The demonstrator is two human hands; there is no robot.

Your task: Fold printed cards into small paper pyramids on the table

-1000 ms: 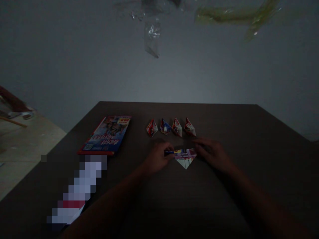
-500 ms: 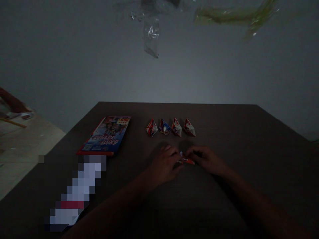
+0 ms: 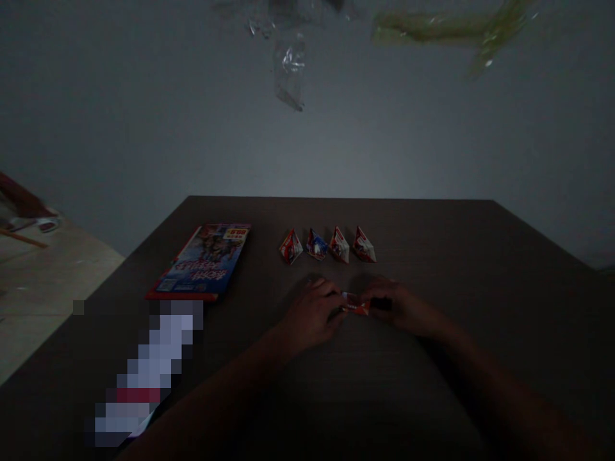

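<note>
Between my hands is a small folded piece of printed paper (image 3: 356, 305), orange and white, close to the tabletop. My left hand (image 3: 314, 312) pinches its left end, and my right hand (image 3: 398, 306) has its fingers closed on the right end. Beyond them stands a row of folded paper shapes with pointed tops: a red and white one (image 3: 291, 247), a blue one (image 3: 317, 244), and two more red and white ones (image 3: 339, 246) (image 3: 364, 245). The dim light hides the exact folds and fingertips.
A stack of glossy printed magazines or leaflets (image 3: 202, 259) lies at the left on the dark table (image 3: 432, 237). Nearer me, a pixelated pale object (image 3: 154, 365) lies beside my left forearm. Behind the table is a wall (image 3: 384, 128) with tape; a person's limb (image 3: 24, 198) shows far left.
My hands have shifted slightly on the folded paper; its orange face now shows flatter and wider between them. The row of folded shapes and the stack stay put.
</note>
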